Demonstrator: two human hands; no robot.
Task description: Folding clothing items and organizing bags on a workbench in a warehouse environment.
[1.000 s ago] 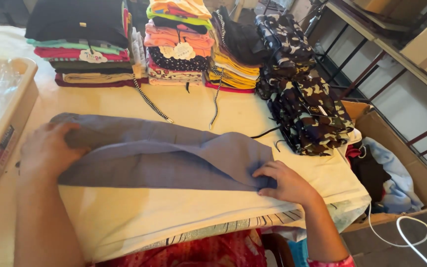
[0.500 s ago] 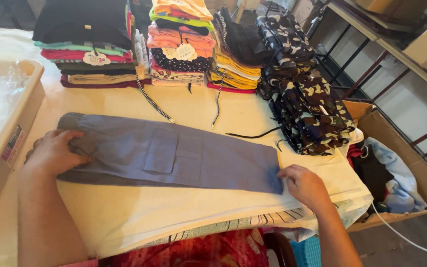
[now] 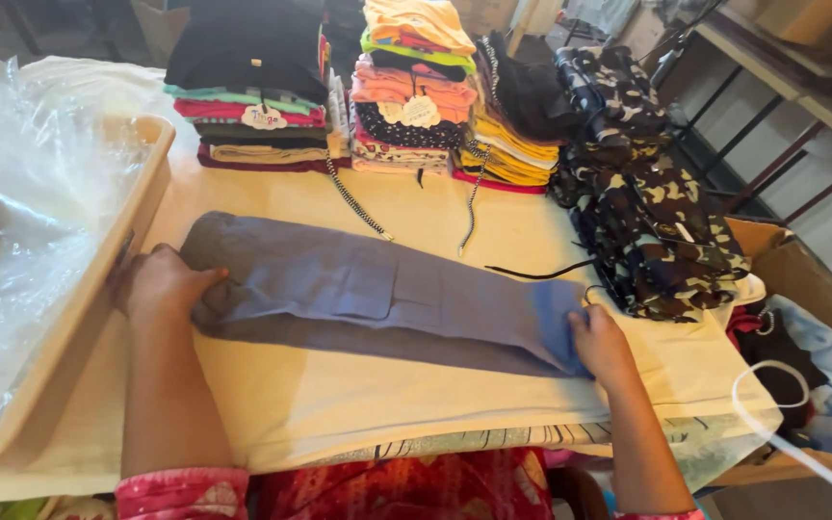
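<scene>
Grey-blue trousers (image 3: 377, 299) lie on a cream cloth (image 3: 416, 414); far right, a camouflage pile (image 3: 657, 221) in green, brown and beige.

The one camera sits on my head, looking steeply down and forward, close over the table (image 3: 272, 424) before me.
</scene>
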